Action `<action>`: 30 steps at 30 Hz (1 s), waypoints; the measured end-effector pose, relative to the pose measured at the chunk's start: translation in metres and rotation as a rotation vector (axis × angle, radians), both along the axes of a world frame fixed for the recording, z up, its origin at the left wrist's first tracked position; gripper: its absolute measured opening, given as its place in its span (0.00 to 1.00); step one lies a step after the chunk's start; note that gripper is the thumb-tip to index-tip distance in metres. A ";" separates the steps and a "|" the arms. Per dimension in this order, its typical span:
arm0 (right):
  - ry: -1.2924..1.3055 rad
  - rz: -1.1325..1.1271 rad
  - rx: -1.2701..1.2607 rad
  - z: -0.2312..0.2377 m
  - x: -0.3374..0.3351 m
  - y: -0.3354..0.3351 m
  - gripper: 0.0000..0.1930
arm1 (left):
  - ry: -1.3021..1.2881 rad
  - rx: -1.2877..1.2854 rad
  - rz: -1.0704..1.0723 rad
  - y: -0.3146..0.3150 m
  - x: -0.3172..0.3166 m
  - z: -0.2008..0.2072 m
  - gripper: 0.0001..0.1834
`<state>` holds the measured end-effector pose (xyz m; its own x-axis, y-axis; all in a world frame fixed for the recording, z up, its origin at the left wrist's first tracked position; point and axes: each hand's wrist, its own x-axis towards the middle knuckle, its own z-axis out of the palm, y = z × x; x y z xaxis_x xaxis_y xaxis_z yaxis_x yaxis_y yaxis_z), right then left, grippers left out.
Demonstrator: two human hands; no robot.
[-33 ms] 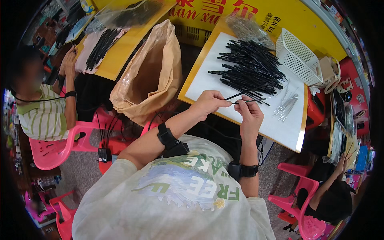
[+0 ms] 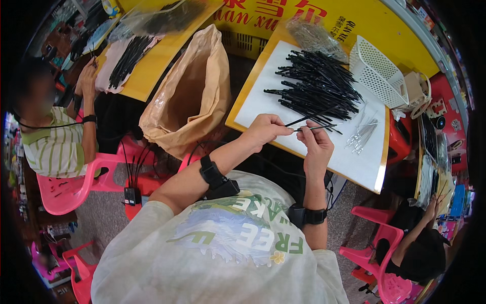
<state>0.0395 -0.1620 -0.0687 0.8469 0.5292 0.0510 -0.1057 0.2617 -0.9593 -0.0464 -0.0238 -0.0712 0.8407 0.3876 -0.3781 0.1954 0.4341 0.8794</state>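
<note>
So your desk (image 2: pixel 281 34) is spreading out in front of you, and the white sheet (image 2: pixel 364 164) on it is probably making dark bits easier to spot. The brown sack (image 2: pixel 218 76) is standing open just off the desk's left side, likely for easy reach; its inside is too shadowy to read. The perforated white basket (image 2: pixel 377 68) is sitting by the far right corner, its contents out of view. The black strips (image 2: pixel 319 83) are lying in a heap beyond your hands, roughly lined up, maybe so single ones pull free easily.

Your left hand (image 2: pixel 266 133) and right hand (image 2: pixel 318 144) are meeting over the near edge, thumbs and fingertips pinching, I'd guess for fine control. A dark strip (image 2: pixel 298 121) is sticking out there, its far end blending into the heap. The thin rod (image 2: pixel 330 125) is looking silvery, but your fingers are hiding the join.
</note>
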 end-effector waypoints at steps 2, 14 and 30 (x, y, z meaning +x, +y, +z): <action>-0.064 -0.035 -0.035 0.000 -0.001 0.000 0.10 | 0.040 0.071 0.009 -0.001 0.003 -0.002 0.11; -0.155 -0.056 -0.068 0.000 0.003 -0.002 0.11 | -0.003 0.077 -0.145 -0.013 0.005 0.000 0.11; -0.250 -0.290 -0.177 0.099 0.106 -0.066 0.09 | -0.154 0.612 -0.104 0.018 0.042 -0.008 0.10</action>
<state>0.1453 -0.2284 0.0300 0.9352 0.2895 0.2041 0.1903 0.0754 -0.9788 -0.0042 -0.0062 -0.0795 0.9126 0.4085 0.0144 0.0607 -0.1705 0.9835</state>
